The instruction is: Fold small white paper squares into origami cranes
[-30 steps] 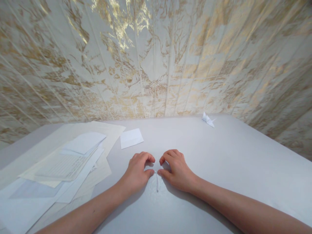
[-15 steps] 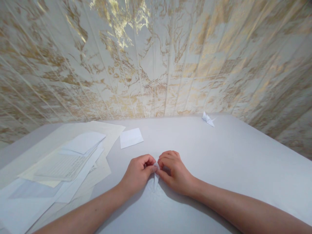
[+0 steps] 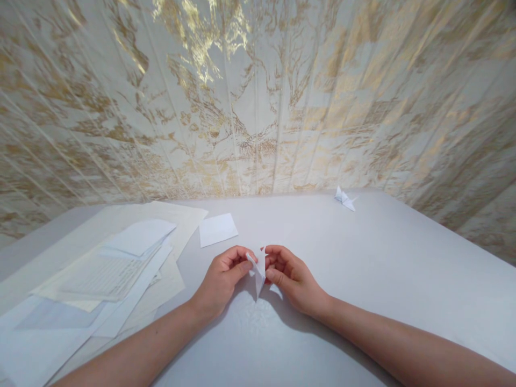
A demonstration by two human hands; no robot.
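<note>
Paper piece [image 3: 260, 275] sits between left hand [image 3: 223, 277] and right hand [image 3: 298, 279], apparently just above the table [image 3: 363, 263]; stacked papers [image 3: 116, 269] lie left, 1 paper figure [image 3: 345, 200] beyond, at right.

We count one left hand [image 3: 226, 274] and one right hand [image 3: 297, 277], two in all, and two bare forearms [image 3: 382, 329]. We see one folded white paper [image 3: 260, 275] at the fingers, one white paper bird [image 3: 345, 200] and one small white sheet [image 3: 219, 230]. There is one pile of papers [image 3: 139, 236]; its several sheets overlap, so we cannot give their exact number. We also count one table [image 3: 342, 258] and one gold-patterned backdrop [image 3: 258, 97].
</note>
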